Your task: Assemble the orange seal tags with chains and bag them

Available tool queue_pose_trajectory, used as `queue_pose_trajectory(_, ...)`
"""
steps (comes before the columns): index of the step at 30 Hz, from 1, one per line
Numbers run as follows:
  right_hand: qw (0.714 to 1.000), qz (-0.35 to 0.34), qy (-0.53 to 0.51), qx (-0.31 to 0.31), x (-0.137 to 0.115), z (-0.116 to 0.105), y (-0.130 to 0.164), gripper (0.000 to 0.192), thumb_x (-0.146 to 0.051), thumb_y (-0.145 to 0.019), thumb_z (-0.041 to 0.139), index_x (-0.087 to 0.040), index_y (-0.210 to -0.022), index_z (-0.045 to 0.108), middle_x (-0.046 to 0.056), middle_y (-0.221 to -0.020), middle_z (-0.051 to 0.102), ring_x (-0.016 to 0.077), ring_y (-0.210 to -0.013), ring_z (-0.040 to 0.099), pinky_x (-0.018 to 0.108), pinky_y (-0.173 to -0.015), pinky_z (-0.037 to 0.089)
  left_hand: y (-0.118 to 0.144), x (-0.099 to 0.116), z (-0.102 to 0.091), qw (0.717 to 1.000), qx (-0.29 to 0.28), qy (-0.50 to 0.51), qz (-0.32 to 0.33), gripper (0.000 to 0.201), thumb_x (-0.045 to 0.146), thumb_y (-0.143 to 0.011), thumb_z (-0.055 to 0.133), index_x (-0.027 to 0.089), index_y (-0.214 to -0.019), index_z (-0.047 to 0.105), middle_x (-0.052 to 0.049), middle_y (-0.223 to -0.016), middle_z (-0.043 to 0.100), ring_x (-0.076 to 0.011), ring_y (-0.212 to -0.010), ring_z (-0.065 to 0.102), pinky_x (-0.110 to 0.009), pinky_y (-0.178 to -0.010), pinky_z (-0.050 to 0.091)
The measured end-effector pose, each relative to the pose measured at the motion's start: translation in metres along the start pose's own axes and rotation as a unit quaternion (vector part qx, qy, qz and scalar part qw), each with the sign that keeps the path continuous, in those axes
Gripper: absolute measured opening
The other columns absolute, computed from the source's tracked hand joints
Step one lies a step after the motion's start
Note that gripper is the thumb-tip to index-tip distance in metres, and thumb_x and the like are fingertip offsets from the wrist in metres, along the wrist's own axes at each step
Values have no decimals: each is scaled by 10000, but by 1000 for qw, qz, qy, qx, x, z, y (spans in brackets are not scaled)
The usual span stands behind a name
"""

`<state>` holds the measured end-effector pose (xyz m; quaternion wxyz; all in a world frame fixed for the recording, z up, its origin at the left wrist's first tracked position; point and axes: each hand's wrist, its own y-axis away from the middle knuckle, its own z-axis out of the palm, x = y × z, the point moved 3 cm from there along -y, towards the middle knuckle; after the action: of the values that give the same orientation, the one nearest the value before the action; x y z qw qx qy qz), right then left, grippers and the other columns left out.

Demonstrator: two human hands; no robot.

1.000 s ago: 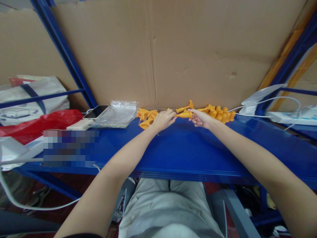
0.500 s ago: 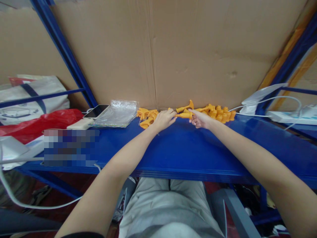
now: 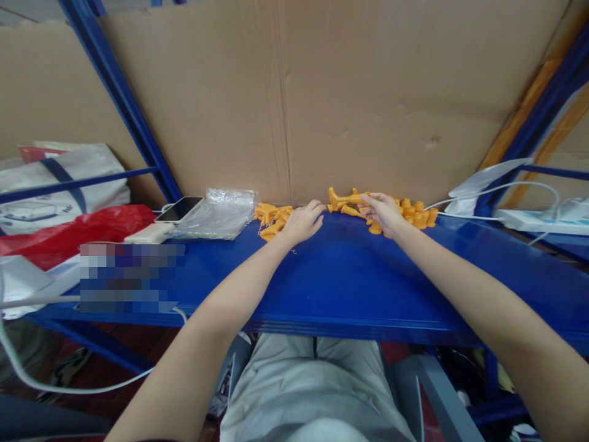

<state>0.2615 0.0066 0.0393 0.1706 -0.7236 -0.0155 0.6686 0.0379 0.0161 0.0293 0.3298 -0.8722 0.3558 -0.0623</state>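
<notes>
My right hand (image 3: 385,212) pinches a hammer-shaped orange plastic piece (image 3: 343,197), its wider end pointing left. Below that piece, more loose orange parts (image 3: 350,211) lie on the table, partly covered by my right fingers. My left hand (image 3: 304,222) is low over the table with its fingers curled; whatever they may hold is hidden. Just left of it sits a small heap of orange pieces with thin metal chains (image 3: 272,220). Stubby orange cylinder-like parts (image 3: 419,215) are clustered to the right of my right hand.
The blue tabletop (image 3: 340,282) backs onto a cardboard panel (image 3: 359,98). At left are a clear plastic bag (image 3: 221,212), a phone (image 3: 180,209), a white block (image 3: 150,233) and a red bag (image 3: 87,224). White cables (image 3: 515,183) run by a power strip (image 3: 547,218) at right.
My right hand has moved slightly right and turned, with the orange hammer-shaped piece now raised in it. My hands have come apart; the left stays near the same spot, no longer at the orange piece.
</notes>
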Motion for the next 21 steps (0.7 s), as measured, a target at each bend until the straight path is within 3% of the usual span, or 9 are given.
queue_pose_trajectory(5, 985, -131, 106, 35, 8, -3, -5, 412, -421, -734, 789, -259, -934, 467, -7, -837, 618, 125, -621, 561, 257, -576, 505, 0, -2, 3, 997, -69, -22, -26, 236, 234, -951, 462, 184, -995, 688, -89, -973, 745, -229, -880, 717, -311, -747, 532)
queue_pose_trajectory(9, 948, -205, 245, 17, 10, 3, 3, 352, -370, -769, 742, -242, -1027, 540, 4, -822, 625, 176, -700, 599, 319, -691, 522, 0, 1, 3, 991, -119, -47, -34, 268, 236, -956, 448, 174, -947, 708, -104, -948, 760, -247, -897, 725, -314, -748, 530)
queue_pose_trajectory(11, 915, -228, 333, -1, 11, 12, 8, 325, -334, -811, 697, -223, -1089, 570, 35, -862, 667, 220, -783, 648, 351, -749, 522, 0, 2, 2, 987, -143, -56, -44, 280, 227, -950, 444, 173, -984, 717, -106, -978, 761, -247, -930, 723, -320, -785, 533)
queue_pose_trajectory(15, 825, -261, 499, -48, 14, 36, 17, 345, -311, -899, 597, -177, -1216, 568, 135, -1141, 707, 298, -1012, 678, 391, -820, 514, 2, 2, 3, 978, -196, -55, -55, 322, 220, -943, 430, 167, -1044, 731, -114, -1086, 752, -241, -1012, 708, -329, -877, 528)
queue_pose_trajectory(18, 762, -277, 578, -86, 16, 54, 20, 375, -309, -942, 542, -139, -1277, 544, 180, -1250, 678, 320, -1106, 655, 396, -859, 497, 3, 2, 5, 972, -226, -43, -47, 333, 220, -937, 435, 150, -1065, 735, -124, -1148, 737, -239, -1056, 694, -329, -920, 518)
queue_pose_trajectory(21, 724, -268, 628, -100, 15, 66, 20, 384, -302, -966, 509, -119, -1303, 526, 198, -1263, 670, 323, -1113, 652, 387, -872, 480, 3, 1, 6, 968, -243, -38, -47, 332, 216, -933, 443, 156, -1075, 737, -113, -1167, 734, -238, -1074, 686, -333, -936, 516)
